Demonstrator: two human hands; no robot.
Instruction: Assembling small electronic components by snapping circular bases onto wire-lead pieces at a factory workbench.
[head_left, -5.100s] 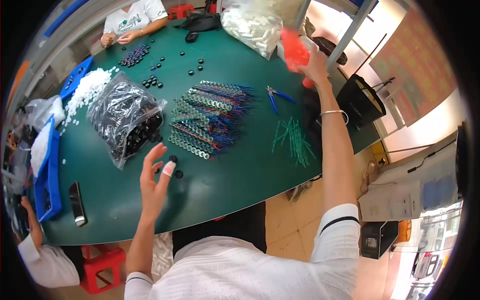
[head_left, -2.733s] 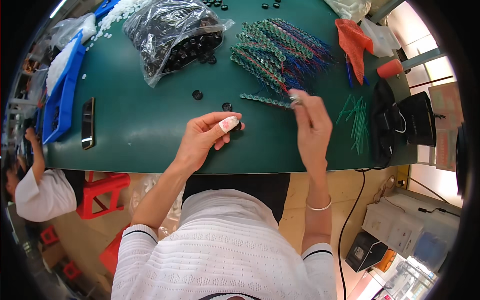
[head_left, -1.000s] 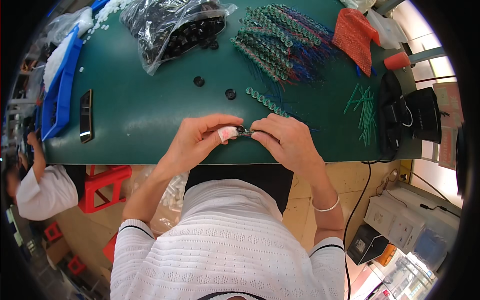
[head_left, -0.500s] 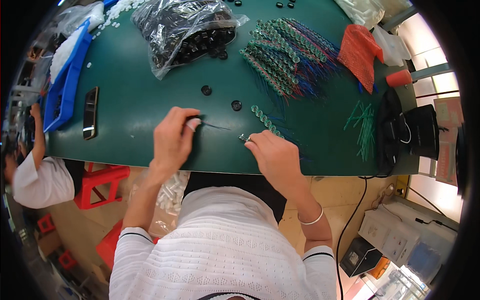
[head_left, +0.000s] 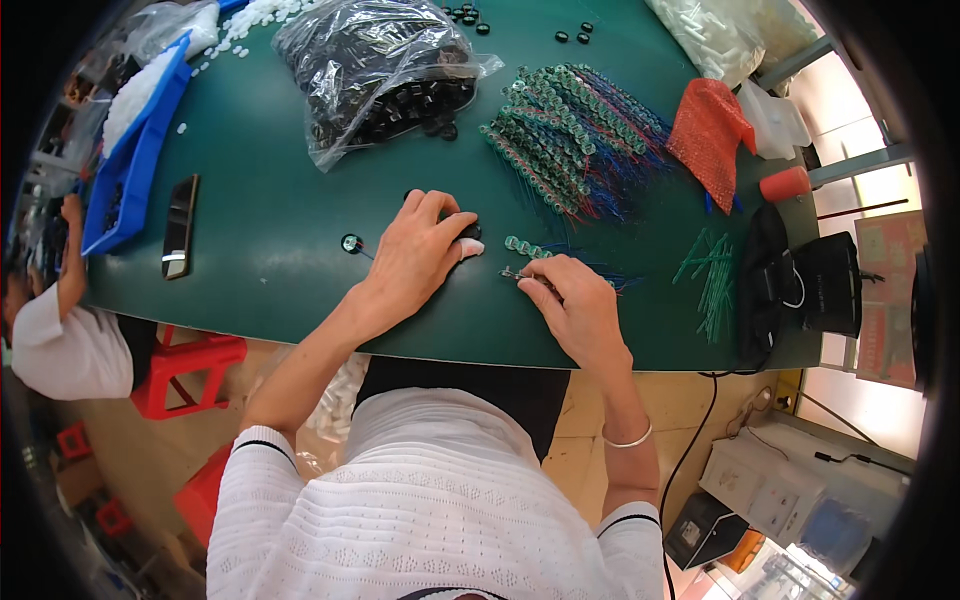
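Head view, items at your station.

Hands: your left hand [head_left: 415,250], centre of the frame, fingers bent and drawn together, thumb tip wrapped in white, meeting a black cap [head_left: 473,231]; whether the cap is gripped or merely touched, you cannot tell from this angle. Your right hand [head_left: 578,308], right of centre, thumb and fingers pinched closed on a short strip piece [head_left: 515,273], its end projecting leftward past your fingertips.

Near your hands: one green strip [head_left: 524,246] of joined discs, lying just above the pinched piece; one black cap with a green disc [head_left: 352,243] and a thin wire, lying left of your left hand.

Upper centre: one clear bag of black caps [head_left: 390,75], mouth toward the right; right of it, a heap of green strips [head_left: 560,140] with red and blue wires.

Upper right: one orange-red pouch [head_left: 708,135]; one red cylinder [head_left: 785,184]. Below these, green sticks [head_left: 714,275], loosely piled.

Left: one dark phone [head_left: 179,228], lying flat; one blue tray [head_left: 148,170]. Upper left: scattered white pieces [head_left: 262,14].

Support: dark green tabletop [head_left: 290,285]. Left edge of the frame: one co-worker [head_left: 75,345] in a white top.
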